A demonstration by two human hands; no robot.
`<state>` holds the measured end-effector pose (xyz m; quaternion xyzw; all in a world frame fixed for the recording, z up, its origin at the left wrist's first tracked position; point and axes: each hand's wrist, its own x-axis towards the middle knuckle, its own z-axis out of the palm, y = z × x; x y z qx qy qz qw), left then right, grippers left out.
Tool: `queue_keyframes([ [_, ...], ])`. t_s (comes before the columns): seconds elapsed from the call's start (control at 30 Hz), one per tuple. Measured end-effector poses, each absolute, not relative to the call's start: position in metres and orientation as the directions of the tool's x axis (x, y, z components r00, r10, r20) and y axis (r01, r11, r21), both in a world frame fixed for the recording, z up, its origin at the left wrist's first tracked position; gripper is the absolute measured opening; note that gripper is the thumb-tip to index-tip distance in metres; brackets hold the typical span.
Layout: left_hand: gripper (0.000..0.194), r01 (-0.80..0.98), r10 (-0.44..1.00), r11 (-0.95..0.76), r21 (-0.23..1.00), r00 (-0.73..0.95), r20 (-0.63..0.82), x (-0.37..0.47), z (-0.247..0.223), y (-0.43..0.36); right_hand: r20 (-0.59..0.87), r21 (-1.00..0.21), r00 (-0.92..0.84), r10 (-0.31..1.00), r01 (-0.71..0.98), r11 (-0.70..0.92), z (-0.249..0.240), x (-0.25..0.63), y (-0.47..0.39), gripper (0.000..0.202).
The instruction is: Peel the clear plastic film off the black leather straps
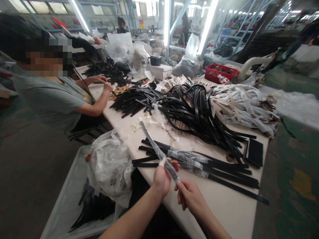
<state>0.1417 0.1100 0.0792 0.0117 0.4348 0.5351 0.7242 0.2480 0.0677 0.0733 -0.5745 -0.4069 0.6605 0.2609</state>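
A dark strap in clear plastic film (pixel 154 145) slants across the front of the table between my two hands. My left hand (pixel 163 176) is closed around its middle, with the thumb on top. At the strap's near end, my right hand (pixel 188 194) pinches it between thumb and forefinger. Just beyond my hands lie several long black straps (pixel 231 177), their middles wrapped in clear film (pixel 185 158). Farther back is a big heap of looped black straps (pixel 196 106). The strap's lower end is partly hidden by my fingers.
A co-worker (pixel 54 93) sits at the left, handling something small beside short black strips (pixel 137 98). White wrapped straps (pixel 244 103), a red basket (pixel 220 73) and a white box (pixel 159 70) stand farther back. A plastic bin (pixel 62 196) with a bag (pixel 109 162) is at lower left.
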Motion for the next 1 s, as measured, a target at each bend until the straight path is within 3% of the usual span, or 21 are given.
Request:
queue_keyframes([
  [0.13, 0.034, -0.660, 0.759, 0.492, 0.568, 0.004, -0.652, 0.153, 0.073, 0.093, -0.495, -0.865, -0.141, 0.858, 0.169, -0.472, 0.073, 0.244, 0.068, 0.053],
  [0.23, 0.035, -0.630, 0.718, 0.580, 0.516, 0.096, -0.690, 0.153, 0.071, 0.092, -0.463, -0.879, -0.127, 0.877, 0.196, -0.436, 0.073, 0.244, 0.066, 0.053],
  [0.33, 0.027, -0.726, 0.734, 0.494, 0.479, 0.051, -0.678, 0.145, 0.073, 0.107, -0.514, -0.851, -0.154, 0.844, 0.210, -0.481, 0.070, 0.246, 0.063, 0.052],
  [0.43, 0.026, -0.730, 0.735, 0.446, 0.518, -0.032, -0.677, 0.150, 0.070, 0.103, -0.504, -0.850, -0.127, 0.854, 0.246, -0.465, 0.068, 0.245, 0.063, 0.055],
  [0.57, 0.033, -0.666, 0.694, 0.584, 0.465, 0.112, -0.711, 0.157, 0.063, 0.084, -0.442, -0.874, -0.087, 0.893, 0.265, -0.407, 0.070, 0.245, 0.067, 0.057],
  [0.7, 0.026, -0.770, 0.770, 0.489, 0.410, 0.160, -0.618, 0.129, 0.072, 0.123, -0.551, -0.828, -0.215, 0.806, 0.259, -0.497, 0.076, 0.274, 0.068, 0.049],
  [0.83, 0.019, -0.728, 0.874, 0.370, 0.577, 0.062, -0.482, 0.111, 0.090, 0.157, -0.465, -0.857, -0.299, 0.833, 0.387, -0.340, 0.095, 0.318, 0.092, 0.021],
  [0.93, 0.020, -0.615, 0.939, 0.322, 0.719, 0.110, -0.326, 0.125, 0.101, 0.138, -0.328, -0.910, -0.172, 0.929, 0.321, -0.262, 0.119, 0.318, 0.133, 0.031],
  [1.0, 0.023, -0.554, 0.942, 0.336, 0.762, 0.194, -0.274, 0.136, 0.105, 0.116, -0.346, -0.932, -0.196, 0.918, 0.186, -0.312, 0.136, 0.297, 0.165, 0.039],
])
